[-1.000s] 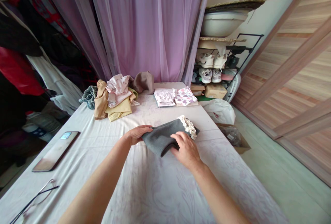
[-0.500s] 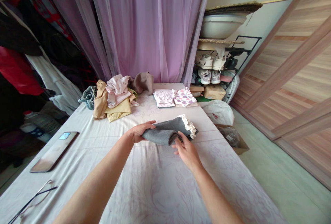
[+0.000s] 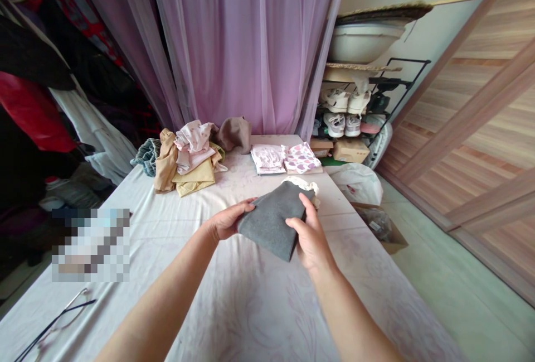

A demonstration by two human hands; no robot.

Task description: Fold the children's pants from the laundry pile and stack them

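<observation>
A grey cloth garment (image 3: pixel 270 220) with a white ruffled edge (image 3: pixel 301 183) is folded into a rough rectangle over the middle of the table. My left hand (image 3: pixel 229 220) grips its left side, the thumb on top and the other fingers mostly hidden beneath. On the right side, my right hand (image 3: pixel 310 233) holds it with thumb and forefinger over the top face. The garment's kind is not clear from this fold. Its near corner points toward me, and the ruffle lies at the far right end.
Crumpled clothes (image 3: pixel 188 155) are heaped at the table's far left, beside a brown cloth (image 3: pixel 234 134). Two folded stacks, one with white-pink cloth (image 3: pixel 267 158) and one with heart-print cloth (image 3: pixel 301 157), lie at the far right. Glasses (image 3: pixel 62 314) rest near left, below a pixelated patch.
The grey garment has gone from a loosely rolled shape to a flatter fold. My right hand has moved from its near edge to its right side. The view has shifted slightly.
</observation>
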